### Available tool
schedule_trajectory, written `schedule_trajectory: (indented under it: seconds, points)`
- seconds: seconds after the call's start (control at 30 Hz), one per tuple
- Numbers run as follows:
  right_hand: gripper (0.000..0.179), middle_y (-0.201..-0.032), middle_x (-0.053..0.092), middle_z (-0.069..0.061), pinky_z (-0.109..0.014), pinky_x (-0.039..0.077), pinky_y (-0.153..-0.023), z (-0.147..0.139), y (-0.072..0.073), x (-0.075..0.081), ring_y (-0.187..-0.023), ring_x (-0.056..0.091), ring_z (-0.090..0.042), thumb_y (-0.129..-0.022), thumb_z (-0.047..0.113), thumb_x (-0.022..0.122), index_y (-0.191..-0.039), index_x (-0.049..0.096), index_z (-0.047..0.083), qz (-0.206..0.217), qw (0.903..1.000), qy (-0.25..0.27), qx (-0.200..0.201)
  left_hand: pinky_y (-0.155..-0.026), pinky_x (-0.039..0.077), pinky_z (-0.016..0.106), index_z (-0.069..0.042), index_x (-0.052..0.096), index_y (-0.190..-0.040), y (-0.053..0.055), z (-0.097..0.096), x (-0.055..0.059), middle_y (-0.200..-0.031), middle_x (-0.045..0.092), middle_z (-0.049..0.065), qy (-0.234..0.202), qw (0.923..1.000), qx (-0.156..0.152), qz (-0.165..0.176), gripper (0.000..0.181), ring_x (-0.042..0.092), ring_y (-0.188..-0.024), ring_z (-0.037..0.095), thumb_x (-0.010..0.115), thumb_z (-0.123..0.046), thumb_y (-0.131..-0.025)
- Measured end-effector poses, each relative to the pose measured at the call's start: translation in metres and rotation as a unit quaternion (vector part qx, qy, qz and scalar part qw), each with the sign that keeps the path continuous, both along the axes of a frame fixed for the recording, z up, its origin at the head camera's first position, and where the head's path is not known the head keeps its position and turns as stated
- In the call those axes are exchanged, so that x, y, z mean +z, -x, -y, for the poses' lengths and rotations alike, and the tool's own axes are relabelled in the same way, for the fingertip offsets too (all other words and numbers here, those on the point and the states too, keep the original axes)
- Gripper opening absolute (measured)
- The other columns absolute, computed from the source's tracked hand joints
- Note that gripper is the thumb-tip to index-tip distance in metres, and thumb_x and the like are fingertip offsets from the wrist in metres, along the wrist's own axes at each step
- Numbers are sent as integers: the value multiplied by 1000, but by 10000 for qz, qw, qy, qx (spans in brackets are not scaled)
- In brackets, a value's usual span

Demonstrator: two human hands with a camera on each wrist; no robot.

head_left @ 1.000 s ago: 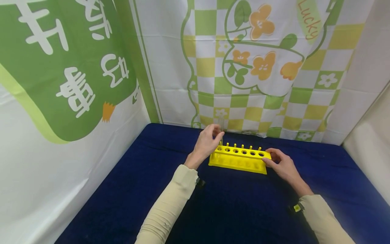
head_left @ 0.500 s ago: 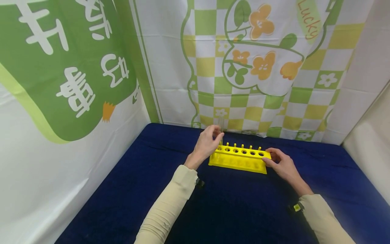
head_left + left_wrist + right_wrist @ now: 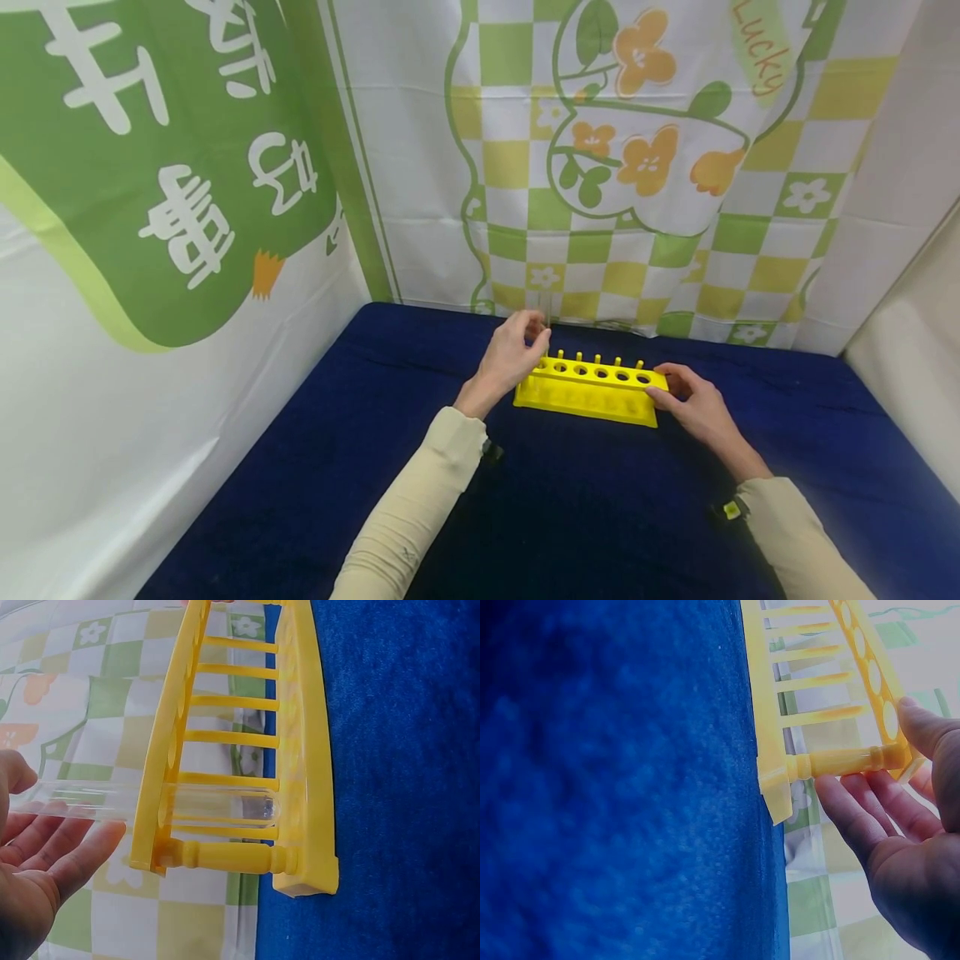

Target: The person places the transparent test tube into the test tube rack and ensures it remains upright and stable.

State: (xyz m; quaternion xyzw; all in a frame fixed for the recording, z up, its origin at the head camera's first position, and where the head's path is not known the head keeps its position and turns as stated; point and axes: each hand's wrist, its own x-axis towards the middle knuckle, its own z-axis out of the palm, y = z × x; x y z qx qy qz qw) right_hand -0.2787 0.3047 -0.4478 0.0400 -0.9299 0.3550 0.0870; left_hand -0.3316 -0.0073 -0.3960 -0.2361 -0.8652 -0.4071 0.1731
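Tube in the rack's end hole

Blue cloth (image 3: pixel 585 517) covers the table before us, and printed sheets hang round it: a green one with white characters (image 3: pixel 150 167) on our left, a checked one with orange flowers (image 3: pixel 637 150) straight ahead.

Near the far edge of the cloth sits the yellow rack (image 3: pixel 588 387), its long axis running left to right across our view, holes facing up. A clear tube (image 3: pixel 217 804) stands upright in the leftmost hole, round end down between the rack's two tiers, open end up.

Our left hand (image 3: pixel 510 354) pinches the tube's upper part with curled fingers. Our right hand (image 3: pixel 693 408) grips the rack's right end, thumb on top, fingers (image 3: pixel 859 814) against its end post.
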Motion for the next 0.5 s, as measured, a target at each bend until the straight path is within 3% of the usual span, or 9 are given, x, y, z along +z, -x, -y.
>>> schedule_trajectory:
  seconds: [0.5]
  points:
    - [64,-118,63,-20,-39,52,-82,2,0,1,-98,60,-29,-92,53,60,-135,51,6,38,10000,59,-11,-78,57,27,-12,58,-121,2,1,-2,-111,62,4,-49,9999,-149,16,26,65,-96,16,56,-24,-99]
